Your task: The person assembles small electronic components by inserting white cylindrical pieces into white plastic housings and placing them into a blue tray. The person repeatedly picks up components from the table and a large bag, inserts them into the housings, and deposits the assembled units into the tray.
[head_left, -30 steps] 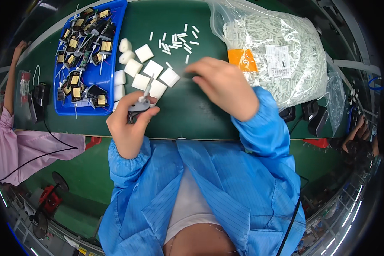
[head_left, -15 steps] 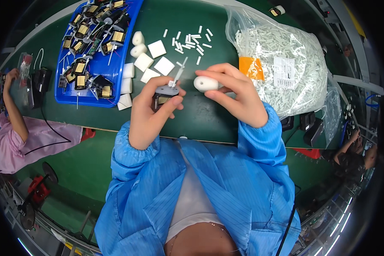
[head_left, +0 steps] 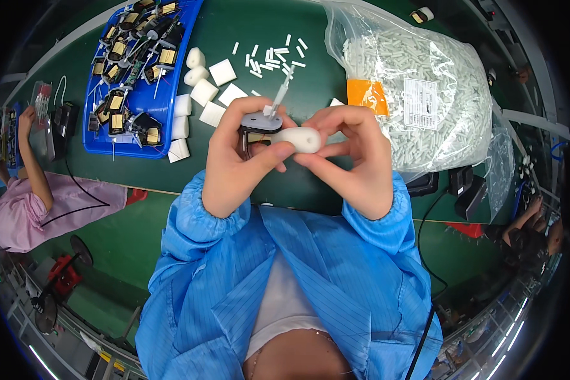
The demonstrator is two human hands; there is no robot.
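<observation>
My left hand [head_left: 239, 152] is closed around a small motor unit [head_left: 259, 123] with a flat grey top plate. A thin pale rod [head_left: 281, 95] stands up from that plate, tilted away to the right. My right hand [head_left: 351, 149] pinches a white rounded foam piece [head_left: 303, 139] with a small hole in its end. The foam piece lies right beside the motor unit, and my left thumb touches it too. Part of the unit's underside is hidden by my left fingers.
A blue tray [head_left: 151, 151] of similar motor units stands at the left. Several white foam blocks [head_left: 221, 72] lie beside it. Short white tubes [head_left: 272, 58] are scattered farther back. A clear bag of such tubes [head_left: 418, 95] is at the right. A co-worker in pink [head_left: 50, 206] sits left.
My hands have come together: the right brought the foam piece leftward to the motor unit. The left hand moved slightly right and tipped the unit's rod further to the right.
</observation>
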